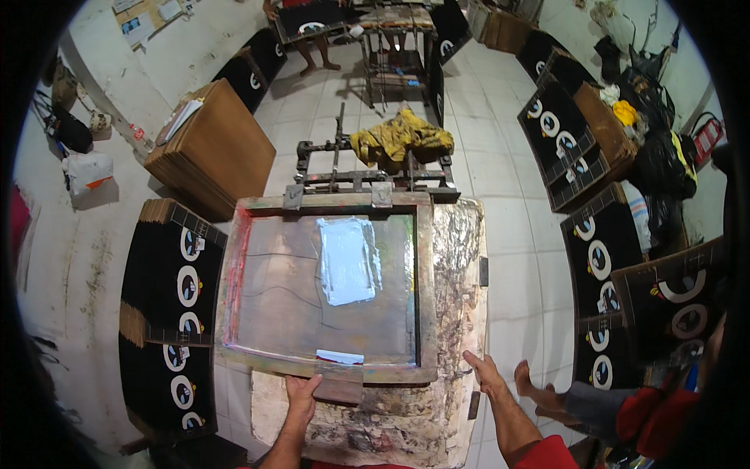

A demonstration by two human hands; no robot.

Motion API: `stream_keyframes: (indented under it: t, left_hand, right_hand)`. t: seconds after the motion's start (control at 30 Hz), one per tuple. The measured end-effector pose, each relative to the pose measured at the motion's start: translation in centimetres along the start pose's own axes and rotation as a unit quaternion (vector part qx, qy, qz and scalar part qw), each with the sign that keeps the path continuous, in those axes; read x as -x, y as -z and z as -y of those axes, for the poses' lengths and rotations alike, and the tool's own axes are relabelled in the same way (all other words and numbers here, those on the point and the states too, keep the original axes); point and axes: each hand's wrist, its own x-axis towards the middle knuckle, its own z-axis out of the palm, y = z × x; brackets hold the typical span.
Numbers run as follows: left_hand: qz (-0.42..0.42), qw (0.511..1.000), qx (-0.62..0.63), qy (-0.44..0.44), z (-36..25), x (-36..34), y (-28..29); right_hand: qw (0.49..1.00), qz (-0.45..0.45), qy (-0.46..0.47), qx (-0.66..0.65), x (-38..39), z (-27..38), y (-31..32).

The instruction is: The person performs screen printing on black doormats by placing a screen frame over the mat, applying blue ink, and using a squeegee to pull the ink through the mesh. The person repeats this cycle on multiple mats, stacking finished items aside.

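White-tiled print room, stained table (453,328) ahead: your left hand (301,391) is gripping the wooden squeegee (340,374) at the near edge of the screen frame (328,285), while your right hand (484,371) is resting open on the table beside the frame's corner.

We note the frame (328,285) lying flat on the table (457,313), hinged to the clamp (367,184) behind it. A rag (402,137) sits on the clamp. Our left hand (301,395) touches the frame's near edge; our right hand (483,371) rests at its near right corner. Printed boards (176,313) lie left of the table, more boards (601,273) right.
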Motion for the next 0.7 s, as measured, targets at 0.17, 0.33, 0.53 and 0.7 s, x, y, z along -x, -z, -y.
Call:
stream_keyframes:
  t: [0.17, 0.33, 0.53, 0.7]
  left_hand:
    - [0.010, 0.999, 0.009, -0.045, 1.1, -0.1, 0.4]
    - [0.040, 0.996, -0.003, -0.078, 1.6, -0.4, 0.9]
    - [0.035, 0.996, 0.010, -0.084, 2.3, -1.1, 1.0]
    - [0.032, 0.996, 0.001, -0.083, 2.8, -2.1, 1.5]
  right_hand:
    - [1.000, 0.013, 0.006, -0.020, -1.7, -2.5, 0.9]
    - [0.999, 0.042, 0.006, -0.007, -3.4, -4.0, 1.6]
    - [0.999, -0.012, 0.036, 0.038, -3.9, -4.5, 1.1]
    - [0.949, 0.169, 0.027, -0.263, -6.8, -8.7, 4.5]
